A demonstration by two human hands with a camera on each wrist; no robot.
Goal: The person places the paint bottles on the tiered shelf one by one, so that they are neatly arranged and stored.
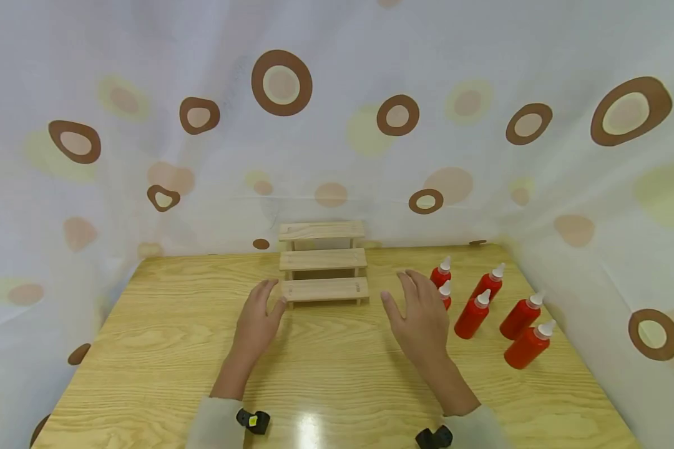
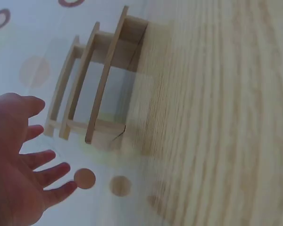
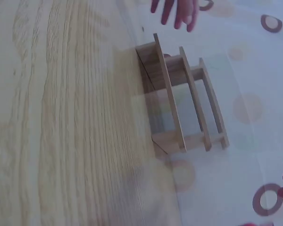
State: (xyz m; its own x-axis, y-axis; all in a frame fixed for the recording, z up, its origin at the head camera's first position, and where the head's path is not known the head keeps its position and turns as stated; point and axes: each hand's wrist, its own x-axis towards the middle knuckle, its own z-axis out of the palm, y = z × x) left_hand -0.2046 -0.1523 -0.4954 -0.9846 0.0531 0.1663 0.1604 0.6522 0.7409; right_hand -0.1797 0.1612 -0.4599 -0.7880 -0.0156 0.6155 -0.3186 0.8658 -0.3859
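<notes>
A three-tier wooden step rack (image 1: 324,289) stands at the back middle of the table, its shelves bare; it also shows in the left wrist view (image 2: 104,80) and the right wrist view (image 3: 170,94). My left hand (image 1: 255,324) hovers in front of the rack's left end, fingers loosely spread and holding nothing. To the right of the rack my right hand (image 1: 424,321) is held above the table, thumb apart from the fingers, nothing in it. Several red bottles with white nozzle caps, one of them a near bottle (image 1: 472,317), stand just right of that hand.
The wooden table (image 1: 174,349) reaches back to a white curtain (image 1: 224,162) with brown and pastel ring patterns, which also hangs along both sides. Among the red bottles, the nearest one (image 1: 527,348) is close to the table's right edge.
</notes>
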